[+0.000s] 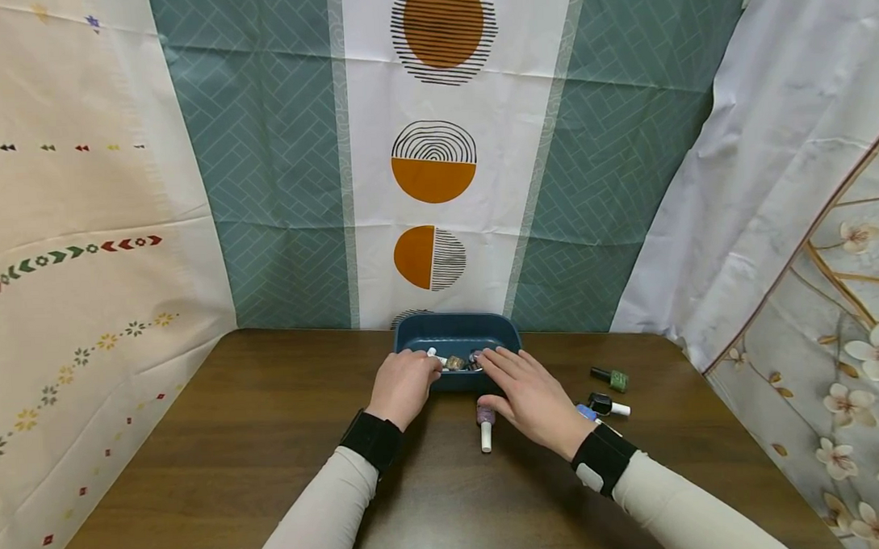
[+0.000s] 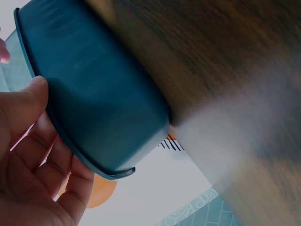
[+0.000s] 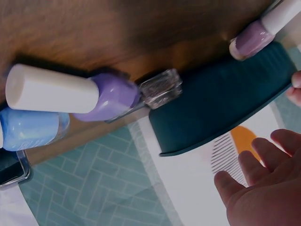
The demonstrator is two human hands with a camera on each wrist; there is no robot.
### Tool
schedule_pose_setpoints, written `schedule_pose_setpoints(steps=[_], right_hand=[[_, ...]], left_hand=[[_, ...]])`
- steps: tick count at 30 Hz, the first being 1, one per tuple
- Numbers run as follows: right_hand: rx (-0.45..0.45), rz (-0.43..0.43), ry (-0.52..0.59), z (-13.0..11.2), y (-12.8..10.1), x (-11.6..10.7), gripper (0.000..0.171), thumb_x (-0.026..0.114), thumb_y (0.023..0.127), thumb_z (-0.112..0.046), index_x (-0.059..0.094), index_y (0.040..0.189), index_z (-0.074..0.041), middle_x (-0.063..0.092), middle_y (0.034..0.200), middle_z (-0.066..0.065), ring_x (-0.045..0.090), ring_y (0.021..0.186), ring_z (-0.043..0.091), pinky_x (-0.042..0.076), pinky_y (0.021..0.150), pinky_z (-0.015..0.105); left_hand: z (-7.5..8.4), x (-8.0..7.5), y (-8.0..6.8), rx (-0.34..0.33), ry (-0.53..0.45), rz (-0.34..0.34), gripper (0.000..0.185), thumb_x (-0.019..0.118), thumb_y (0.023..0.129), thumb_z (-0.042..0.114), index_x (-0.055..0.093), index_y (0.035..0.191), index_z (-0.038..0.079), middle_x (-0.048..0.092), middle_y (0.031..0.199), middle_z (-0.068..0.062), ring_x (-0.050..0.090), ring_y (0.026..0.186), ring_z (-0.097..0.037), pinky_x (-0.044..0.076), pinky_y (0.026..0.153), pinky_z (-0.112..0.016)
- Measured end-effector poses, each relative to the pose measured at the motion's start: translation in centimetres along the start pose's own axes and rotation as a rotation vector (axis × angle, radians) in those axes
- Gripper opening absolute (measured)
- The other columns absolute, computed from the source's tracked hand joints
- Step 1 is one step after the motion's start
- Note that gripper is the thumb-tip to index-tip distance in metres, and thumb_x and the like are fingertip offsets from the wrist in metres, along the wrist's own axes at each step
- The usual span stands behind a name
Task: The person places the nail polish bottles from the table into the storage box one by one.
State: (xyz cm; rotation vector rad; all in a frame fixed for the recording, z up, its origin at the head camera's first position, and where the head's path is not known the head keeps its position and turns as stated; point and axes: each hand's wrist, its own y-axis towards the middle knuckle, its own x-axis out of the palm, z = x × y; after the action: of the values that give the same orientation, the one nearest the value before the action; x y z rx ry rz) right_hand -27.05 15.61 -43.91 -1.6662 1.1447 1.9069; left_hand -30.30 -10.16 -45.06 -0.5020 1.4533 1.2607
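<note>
A dark teal plastic bin point(image 1: 458, 380) stands at the back of the table, with several small nail polish bottles point(image 1: 455, 363) inside it. My left hand point(image 1: 403, 387) holds the bin's near left rim; in the left wrist view the thumb point(image 2: 35, 94) lies against the rim and the fingers reach over behind it. Over the bin's right side, my right hand point(image 1: 534, 392) is spread with fingers extended, holding nothing visible. Between the hands, a mauve nail polish bottle point(image 1: 486, 417) with a white cap lies on the table in front of the bin.
Right of the bin lie a green nail polish bottle point(image 1: 618, 380), a black-capped one point(image 1: 600, 403) and a blue one point(image 1: 586, 412). The right wrist view also shows a purple bottle point(image 3: 113, 96) and a clear glass one point(image 3: 162, 89). Fabric hangs behind the wooden table point(image 1: 271, 442).
</note>
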Motion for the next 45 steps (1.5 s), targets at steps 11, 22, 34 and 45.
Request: schedule_pose_setpoints(steps=[11, 22, 34, 45], right_hand=[[-0.089, 0.012, -0.008, -1.6, -1.3, 0.1, 0.07, 0.066, 0.11, -0.049, 0.052, 0.164, -0.006, 0.047, 0.17, 0.015, 0.041, 0.16, 0.034, 0.028, 0.13, 0.055], [-0.107, -0.104, 0.066, -2.3, -2.3, 0.5, 0.073, 0.067, 0.109, -0.052, 0.05, 0.166, -0.009, 0.045, 0.173, 0.012, 0.038, 0.161, 0.035, 0.032, 0.127, 0.061], [-0.096, -0.198, 0.098, -1.8, -2.6, 1.3, 0.079, 0.071, 0.106, -0.054, 0.047, 0.168, -0.011, 0.042, 0.174, 0.01, 0.036, 0.162, 0.033, 0.032, 0.127, 0.06], [-0.089, -0.221, 0.098, -1.4, -2.7, 1.9, 0.08, 0.068, 0.106, -0.057, 0.047, 0.168, -0.011, 0.042, 0.174, 0.011, 0.036, 0.162, 0.034, 0.033, 0.127, 0.06]], left_hand=[[0.0, 0.0, -0.1, -0.001, 0.002, 0.007, 0.01, 0.084, 0.101, 0.021, 0.087, 0.107, 0.015, 0.08, 0.096, -0.002, 0.07, 0.088, -0.024, 0.057, 0.086, -0.042], [0.0, -0.1, -0.2, -0.013, -0.017, -0.007, 0.011, 0.083, 0.101, 0.02, 0.087, 0.109, 0.014, 0.08, 0.098, -0.002, 0.071, 0.09, -0.025, 0.058, 0.088, -0.043], [0.0, -0.2, 0.0, -0.014, -0.021, -0.024, 0.012, 0.083, 0.102, 0.02, 0.087, 0.111, 0.014, 0.081, 0.099, -0.003, 0.07, 0.091, -0.025, 0.058, 0.09, -0.043], [0.0, -0.1, 0.0, -0.009, -0.017, -0.023, 0.011, 0.082, 0.102, 0.02, 0.087, 0.111, 0.014, 0.081, 0.1, -0.003, 0.071, 0.092, -0.025, 0.058, 0.091, -0.044]])
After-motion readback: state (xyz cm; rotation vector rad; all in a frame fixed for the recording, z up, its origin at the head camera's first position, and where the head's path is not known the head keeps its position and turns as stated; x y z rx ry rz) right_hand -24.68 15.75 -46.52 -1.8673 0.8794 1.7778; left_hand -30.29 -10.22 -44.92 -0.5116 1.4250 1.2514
